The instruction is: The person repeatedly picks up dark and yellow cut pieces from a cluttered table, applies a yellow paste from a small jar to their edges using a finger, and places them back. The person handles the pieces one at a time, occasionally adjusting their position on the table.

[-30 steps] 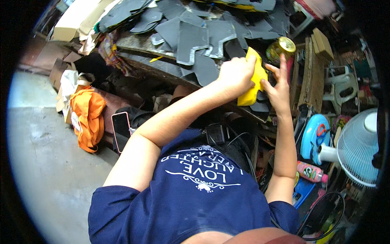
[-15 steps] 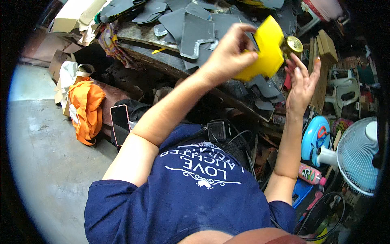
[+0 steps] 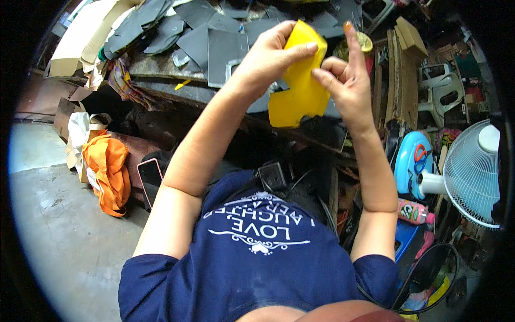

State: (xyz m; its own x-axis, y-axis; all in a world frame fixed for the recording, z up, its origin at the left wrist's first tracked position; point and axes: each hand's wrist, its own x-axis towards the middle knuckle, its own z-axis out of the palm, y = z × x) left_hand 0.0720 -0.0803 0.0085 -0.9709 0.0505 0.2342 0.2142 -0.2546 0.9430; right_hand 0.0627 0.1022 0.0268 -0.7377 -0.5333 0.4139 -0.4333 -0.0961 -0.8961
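A flat yellow cut-out piece (image 3: 300, 88) with notched edges is held up over the near side of the workbench. My left hand (image 3: 268, 56) grips its upper left part, the thumb lying across the face. At its right edge, my right hand (image 3: 346, 88) pinches the piece between thumb and curled fingers. The right index finger points up, with an orange-brown smear on its tip. Just beyond that finger stands a round tin (image 3: 365, 42), partly hidden. Dark grey cut pieces (image 3: 193, 45) lie heaped on the bench behind my hands.
To the right are a white fan (image 3: 472, 172), a round blue thing (image 3: 405, 174), red-handled scissors (image 3: 420, 155), a pink bottle (image 3: 412, 211) and a white plastic chair (image 3: 442, 91). An orange cloth bag (image 3: 107, 172) and a phone (image 3: 150, 174) are at left.
The yellow piece has moved left and nearer, away from the tin. My right hand has left the tin's side and now grips the piece's right edge. The view has shifted slightly.
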